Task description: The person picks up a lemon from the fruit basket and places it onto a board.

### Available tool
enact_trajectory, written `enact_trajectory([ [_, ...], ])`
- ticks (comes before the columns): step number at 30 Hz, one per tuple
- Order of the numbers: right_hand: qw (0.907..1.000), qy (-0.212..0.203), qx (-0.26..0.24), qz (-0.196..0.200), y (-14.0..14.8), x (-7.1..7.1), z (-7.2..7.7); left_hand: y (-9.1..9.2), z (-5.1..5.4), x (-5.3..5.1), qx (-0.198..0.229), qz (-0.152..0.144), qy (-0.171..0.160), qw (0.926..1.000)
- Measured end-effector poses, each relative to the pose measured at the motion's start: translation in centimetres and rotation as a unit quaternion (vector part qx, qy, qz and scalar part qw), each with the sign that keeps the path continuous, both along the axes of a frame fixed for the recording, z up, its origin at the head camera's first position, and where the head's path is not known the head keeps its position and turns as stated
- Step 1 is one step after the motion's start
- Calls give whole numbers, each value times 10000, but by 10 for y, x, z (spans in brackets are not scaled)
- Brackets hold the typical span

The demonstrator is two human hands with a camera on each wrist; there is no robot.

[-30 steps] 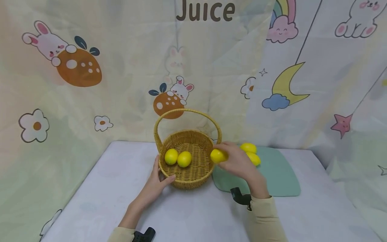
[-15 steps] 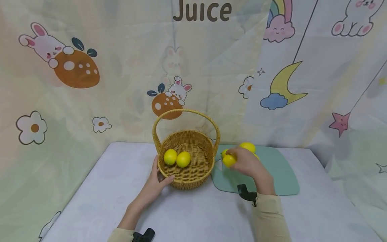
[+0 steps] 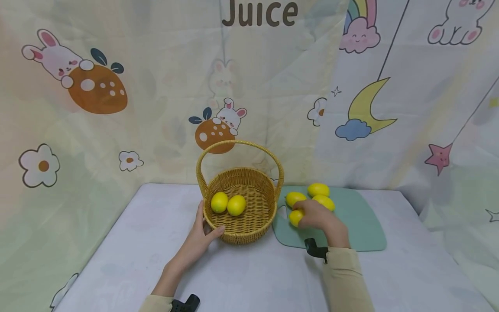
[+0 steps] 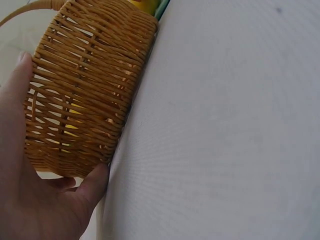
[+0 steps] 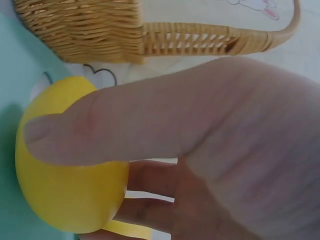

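You seemed to be at the step of setting a lemon (image 3: 296, 218) down on the green mat (image 3: 363, 222), to the right of the basket (image 3: 242, 238). Your right hand (image 3: 320, 217) was closed only as far as the fruit allowed, with the thumb pressed along one side and the fingers wrapped behind. The lemon was low over the mat's near left part; whether it touched the surface, you could not tell.

Your left hand (image 3: 201, 235) gripped the basket's left side, thumb at the front and fingers round the outside, while the basket sat upright on the bench (image 3: 265, 277).

The next move, in all likelihood, called for easing thumb and fingers off without nudging the lemons just behind.

By count, you had six lemons in sight: one in your right hand, three on the mat (image 3: 296, 199) (image 3: 318, 190) (image 3: 324, 202), and two side by side in the basket's left half (image 3: 219, 202) (image 3: 236, 205). There was one basket and one mat.
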State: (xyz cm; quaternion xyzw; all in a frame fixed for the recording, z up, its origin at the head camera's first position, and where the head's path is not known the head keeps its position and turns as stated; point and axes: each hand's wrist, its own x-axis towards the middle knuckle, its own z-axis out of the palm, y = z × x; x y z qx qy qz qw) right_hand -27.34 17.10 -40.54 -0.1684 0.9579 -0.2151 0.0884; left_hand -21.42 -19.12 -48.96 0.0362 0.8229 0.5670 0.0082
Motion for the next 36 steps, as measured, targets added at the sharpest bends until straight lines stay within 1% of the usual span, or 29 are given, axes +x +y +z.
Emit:
enact_trajectory([
  [4,10000,-22,-76,-41,0,0,-1,0,0,1,-10,0,-22,10000],
  [7,9998,17,-98,-172,0,-1,-2,0,0,0,-13,13,-25,10000],
  [11,9995,120,-79,-296,1,-3,-5,0,1,0,-24,30,-8,10000],
  [19,9985,413,-40,-371,0,-9,-10,0,1,1,-48,46,-45,10000],
  [27,9965,715,-60,-422,0,-9,-8,1,1,1,6,16,-6,10000],
  [32,9953,717,-117,-639,0,-9,-5,0,1,1,40,2,-5,10000],
  [36,9944,728,-156,-749,-1,-8,1,0,1,1,68,-11,-16,10000],
])
